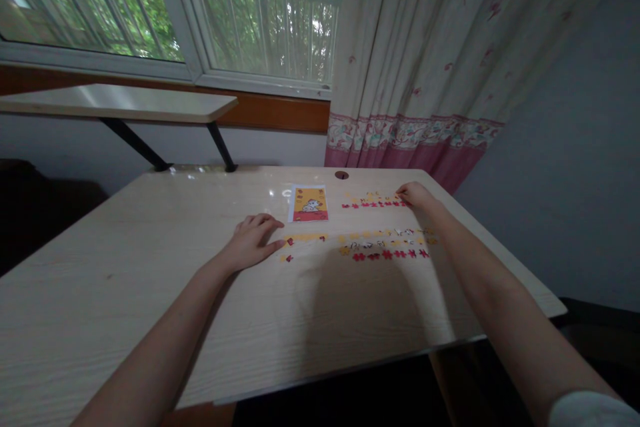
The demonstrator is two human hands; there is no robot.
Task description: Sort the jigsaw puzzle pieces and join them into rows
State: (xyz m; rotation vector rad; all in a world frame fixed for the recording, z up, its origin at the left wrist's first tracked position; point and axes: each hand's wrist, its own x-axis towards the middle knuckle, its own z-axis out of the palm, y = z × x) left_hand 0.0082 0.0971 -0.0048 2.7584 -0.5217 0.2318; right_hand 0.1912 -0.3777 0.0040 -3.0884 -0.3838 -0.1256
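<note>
My left hand (256, 240) lies low over the table with thumb and fingers apart, holding nothing. Just right of its fingertips is a yellow strip of jigsaw pieces (306, 237), with a few red and yellow pieces (290, 258) below. My right hand (416, 195) reaches to the far rows, thumb and forefinger pinched on a small jigsaw piece mostly hidden by the fingertips. Beneath it runs a row of red jigsaw pieces (373, 205). Nearer rows hold yellow and white pieces (367, 245) and red pieces (387, 255). A picture card (310, 205) showing a white animal lies between my hands.
The pieces lie on a pale wooden table (250, 327). A raised shelf (150, 101) on black legs stands at the back left. A round brown cable hole (341, 175) is near the back edge. Behind are a window (270, 13) and a patterned curtain (415, 60).
</note>
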